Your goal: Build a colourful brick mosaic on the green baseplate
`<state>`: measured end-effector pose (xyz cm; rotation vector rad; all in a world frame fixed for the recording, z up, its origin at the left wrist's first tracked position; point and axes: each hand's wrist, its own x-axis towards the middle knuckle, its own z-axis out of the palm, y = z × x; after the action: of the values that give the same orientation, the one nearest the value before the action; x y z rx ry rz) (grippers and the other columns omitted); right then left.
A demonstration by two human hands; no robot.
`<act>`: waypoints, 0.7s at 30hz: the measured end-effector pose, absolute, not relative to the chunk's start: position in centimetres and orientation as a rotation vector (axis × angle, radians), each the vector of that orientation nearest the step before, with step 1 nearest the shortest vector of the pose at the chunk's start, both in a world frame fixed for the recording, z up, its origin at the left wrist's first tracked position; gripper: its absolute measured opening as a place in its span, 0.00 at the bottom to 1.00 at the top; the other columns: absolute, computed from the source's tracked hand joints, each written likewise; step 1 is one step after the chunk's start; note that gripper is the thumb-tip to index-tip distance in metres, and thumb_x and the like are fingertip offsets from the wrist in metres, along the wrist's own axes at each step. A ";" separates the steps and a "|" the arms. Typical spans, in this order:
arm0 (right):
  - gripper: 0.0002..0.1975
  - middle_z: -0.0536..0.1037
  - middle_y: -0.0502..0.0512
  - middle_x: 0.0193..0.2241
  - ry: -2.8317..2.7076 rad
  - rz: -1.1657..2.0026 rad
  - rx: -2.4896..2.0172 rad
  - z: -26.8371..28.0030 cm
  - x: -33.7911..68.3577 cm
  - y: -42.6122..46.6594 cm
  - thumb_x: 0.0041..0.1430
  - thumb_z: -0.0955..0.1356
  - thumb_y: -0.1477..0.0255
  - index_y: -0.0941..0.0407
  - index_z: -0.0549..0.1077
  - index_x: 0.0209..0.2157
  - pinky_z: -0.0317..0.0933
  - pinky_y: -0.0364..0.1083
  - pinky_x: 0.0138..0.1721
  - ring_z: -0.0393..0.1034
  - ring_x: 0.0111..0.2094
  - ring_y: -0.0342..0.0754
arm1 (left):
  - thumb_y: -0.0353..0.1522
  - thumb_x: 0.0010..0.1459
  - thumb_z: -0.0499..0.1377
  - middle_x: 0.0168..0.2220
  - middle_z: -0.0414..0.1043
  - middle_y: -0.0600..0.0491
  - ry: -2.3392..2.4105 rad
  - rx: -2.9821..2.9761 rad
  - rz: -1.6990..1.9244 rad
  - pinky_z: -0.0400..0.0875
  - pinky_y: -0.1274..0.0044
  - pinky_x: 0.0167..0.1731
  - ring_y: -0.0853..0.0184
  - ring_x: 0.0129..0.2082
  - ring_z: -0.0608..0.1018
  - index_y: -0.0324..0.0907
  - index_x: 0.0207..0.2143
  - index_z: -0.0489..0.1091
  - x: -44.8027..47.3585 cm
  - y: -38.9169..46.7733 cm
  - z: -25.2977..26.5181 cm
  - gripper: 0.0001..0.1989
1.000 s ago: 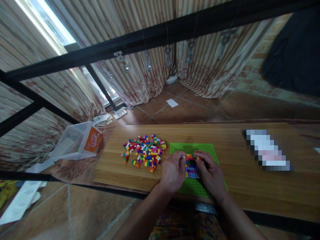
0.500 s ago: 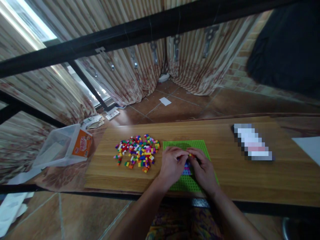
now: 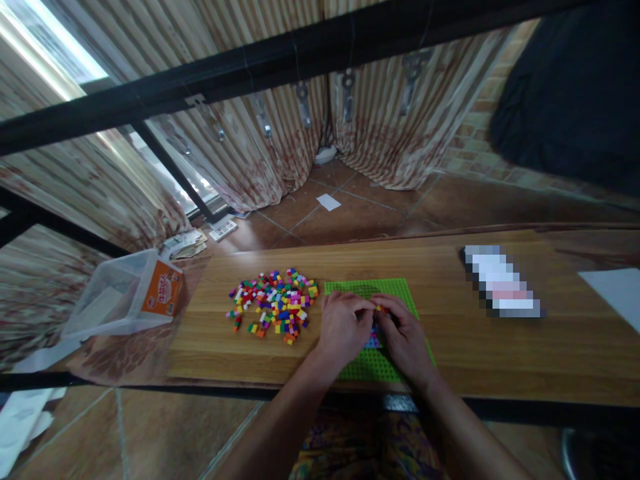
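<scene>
A green studded baseplate (image 3: 367,367) lies on the wooden table under both hands. Purple and blue toy bricks (image 3: 373,339) sit on its middle, partly covered by my fingers. My left hand (image 3: 346,325) is closed, its thumb and forefinger brought together at a small yellow and red toy brick (image 3: 380,309). From the other side my right hand (image 3: 403,330) curls its fingers around the same brick. The fingertips of both hands nearly meet there and hide most of it. To the left of the plate spreads a loose pile of coloured toy bricks (image 3: 277,303).
A phone-like, pixelated object (image 3: 503,280) lies at the table's right, with a white sheet (image 3: 613,293) beyond it. On the left stands a clear plastic bin (image 3: 115,300) with an orange label. A dark bar (image 3: 300,50) crosses the view above the table.
The view has shifted very slightly. Both hands stay over the baseplate, with only small finger movements at the yellow and red toy brick.
</scene>
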<state>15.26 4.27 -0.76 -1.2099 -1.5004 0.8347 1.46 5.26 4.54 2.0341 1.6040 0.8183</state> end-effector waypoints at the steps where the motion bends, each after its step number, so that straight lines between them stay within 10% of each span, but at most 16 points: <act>1: 0.11 0.73 0.56 0.45 -1.498 0.832 -1.209 -0.7 15.2 4.3 0.61 0.63 0.72 0.51 0.73 0.43 0.59 0.54 0.53 0.67 0.49 0.50 | 0.27 0.56 0.59 0.32 0.78 0.54 1.602 2.052 0.797 0.64 0.69 0.43 0.64 0.36 0.74 0.47 0.32 0.78 1.4 5.2 4.6 0.09; 21: 0.09 0.76 0.55 0.40 -1.390 0.902 -1.255 -0.6 15.0 4.9 0.57 0.67 0.67 0.52 0.75 0.39 0.62 0.53 0.48 0.70 0.44 0.50 | 0.26 0.58 0.54 0.37 0.79 0.55 1.580 2.061 0.676 0.64 0.67 0.46 0.64 0.39 0.74 0.50 0.38 0.78 0.8 5.4 4.8 0.14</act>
<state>15.05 4.88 -0.56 -1.2550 -1.3900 0.9024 0.81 5.39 4.78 2.0613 1.5804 0.6762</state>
